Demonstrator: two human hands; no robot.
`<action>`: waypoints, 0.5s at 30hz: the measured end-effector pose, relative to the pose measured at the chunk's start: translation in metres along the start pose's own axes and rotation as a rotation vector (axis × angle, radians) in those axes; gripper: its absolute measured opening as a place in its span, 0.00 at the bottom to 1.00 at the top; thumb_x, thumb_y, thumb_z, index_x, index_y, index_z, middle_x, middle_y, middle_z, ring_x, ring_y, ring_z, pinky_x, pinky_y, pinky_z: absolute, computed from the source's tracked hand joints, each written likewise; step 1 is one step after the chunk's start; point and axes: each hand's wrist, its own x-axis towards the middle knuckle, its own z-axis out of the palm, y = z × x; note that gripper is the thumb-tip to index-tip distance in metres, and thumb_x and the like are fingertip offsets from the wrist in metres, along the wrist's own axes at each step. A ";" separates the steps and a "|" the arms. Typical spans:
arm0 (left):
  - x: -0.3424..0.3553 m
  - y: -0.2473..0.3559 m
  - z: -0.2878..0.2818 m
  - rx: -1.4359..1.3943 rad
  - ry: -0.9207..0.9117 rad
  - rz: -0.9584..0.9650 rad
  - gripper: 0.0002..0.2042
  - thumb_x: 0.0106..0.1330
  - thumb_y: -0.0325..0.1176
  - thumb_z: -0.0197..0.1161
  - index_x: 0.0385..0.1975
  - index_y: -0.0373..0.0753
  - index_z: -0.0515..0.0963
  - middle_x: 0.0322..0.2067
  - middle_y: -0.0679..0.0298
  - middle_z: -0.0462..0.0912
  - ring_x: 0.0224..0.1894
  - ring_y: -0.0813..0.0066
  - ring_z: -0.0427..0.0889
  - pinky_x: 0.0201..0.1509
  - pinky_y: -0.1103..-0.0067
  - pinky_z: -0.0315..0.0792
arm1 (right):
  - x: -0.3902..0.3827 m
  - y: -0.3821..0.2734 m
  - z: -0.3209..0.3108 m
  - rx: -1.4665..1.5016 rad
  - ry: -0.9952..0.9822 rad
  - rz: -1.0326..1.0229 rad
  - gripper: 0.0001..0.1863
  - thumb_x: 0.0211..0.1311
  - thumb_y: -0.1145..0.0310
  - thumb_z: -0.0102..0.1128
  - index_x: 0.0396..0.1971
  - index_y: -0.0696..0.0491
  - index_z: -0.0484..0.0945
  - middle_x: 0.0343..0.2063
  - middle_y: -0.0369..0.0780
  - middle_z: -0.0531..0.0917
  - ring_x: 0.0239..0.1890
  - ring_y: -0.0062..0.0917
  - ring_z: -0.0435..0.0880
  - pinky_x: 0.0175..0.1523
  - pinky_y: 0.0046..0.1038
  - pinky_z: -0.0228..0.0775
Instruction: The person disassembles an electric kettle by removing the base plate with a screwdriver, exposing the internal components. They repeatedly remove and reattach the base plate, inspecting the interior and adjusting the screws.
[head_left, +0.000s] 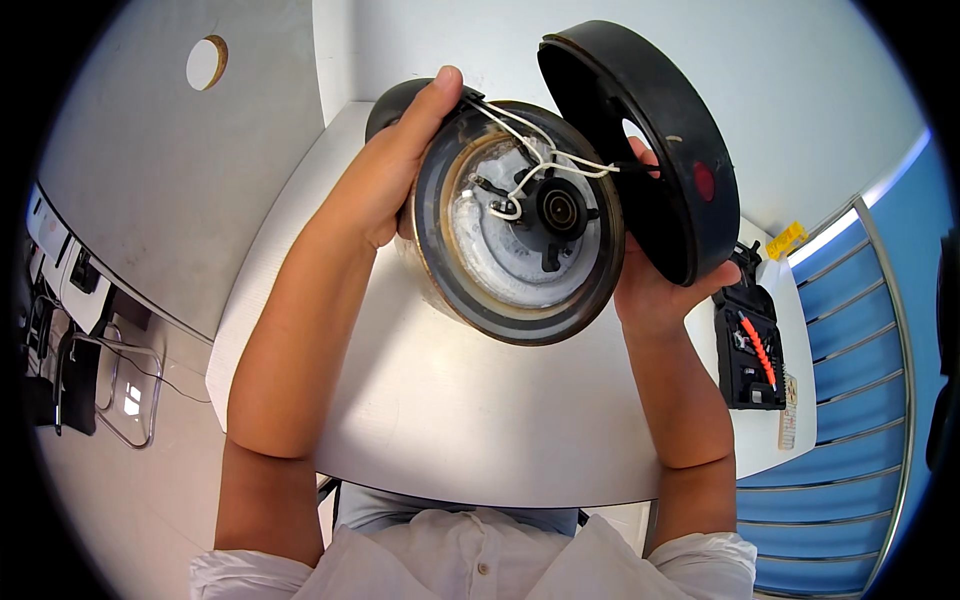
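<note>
An electric kettle body [455,285] is raised over the white table, its underside toward me, showing a metal plate and a black round connector [560,210]. My left hand [400,170] grips its left side by the black handle, thumb along the top. A black round bottom cover [690,220] stands lifted and tilted at the right, joined to the body by white wires [545,160]. My right hand [665,290] holds the cover, with fingers partly hidden behind it and one fingertip showing through its opening.
A black tool case [755,390] with an orange flexible shaft [758,350] lies on the white table [460,420] at the right, near a yellow item [787,240]. A metal railing [845,430] runs beyond. At left are a grey panel [180,180] and a chair frame [135,360].
</note>
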 end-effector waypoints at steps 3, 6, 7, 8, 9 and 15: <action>0.003 -0.003 -0.008 0.029 -0.027 0.006 0.34 0.57 0.70 0.51 0.31 0.38 0.81 0.22 0.62 0.81 0.23 0.81 0.79 0.19 0.84 0.69 | 0.001 -0.001 0.002 0.012 -0.037 -0.011 0.58 0.45 0.21 0.45 0.65 0.56 0.55 0.60 0.52 0.65 0.64 0.38 0.65 0.66 0.38 0.59; 0.000 -0.002 0.000 0.018 0.028 0.023 0.34 0.57 0.70 0.51 0.30 0.38 0.81 0.20 0.64 0.80 0.18 0.82 0.76 0.12 0.85 0.63 | 0.003 -0.003 0.001 0.019 -0.093 -0.024 0.58 0.44 0.21 0.46 0.65 0.55 0.55 0.60 0.50 0.66 0.63 0.38 0.65 0.66 0.38 0.59; -0.002 -0.001 0.003 0.005 0.063 0.029 0.34 0.57 0.70 0.51 0.30 0.38 0.81 0.19 0.64 0.80 0.16 0.83 0.76 0.10 0.85 0.61 | 0.001 -0.004 0.001 0.018 -0.089 -0.022 0.58 0.44 0.22 0.47 0.65 0.55 0.55 0.60 0.49 0.67 0.63 0.38 0.66 0.66 0.38 0.59; 0.000 -0.002 0.001 0.018 0.034 0.027 0.34 0.57 0.70 0.51 0.30 0.38 0.81 0.19 0.65 0.79 0.15 0.83 0.75 0.10 0.85 0.59 | 0.001 -0.004 0.002 0.021 -0.089 -0.023 0.58 0.44 0.22 0.47 0.65 0.55 0.55 0.60 0.48 0.67 0.63 0.37 0.66 0.66 0.38 0.59; 0.003 -0.004 -0.004 0.032 0.005 0.024 0.34 0.57 0.70 0.51 0.30 0.38 0.81 0.19 0.65 0.79 0.15 0.83 0.75 0.09 0.85 0.58 | 0.001 -0.004 0.002 0.023 -0.089 -0.024 0.58 0.44 0.22 0.48 0.65 0.55 0.55 0.60 0.47 0.67 0.63 0.37 0.66 0.66 0.39 0.59; 0.002 -0.002 -0.002 0.037 0.019 0.055 0.34 0.58 0.69 0.50 0.30 0.39 0.82 0.18 0.66 0.79 0.14 0.84 0.74 0.07 0.85 0.57 | 0.001 -0.006 0.003 -0.006 -0.120 -0.015 0.59 0.42 0.22 0.49 0.64 0.57 0.56 0.61 0.47 0.66 0.64 0.37 0.65 0.67 0.40 0.58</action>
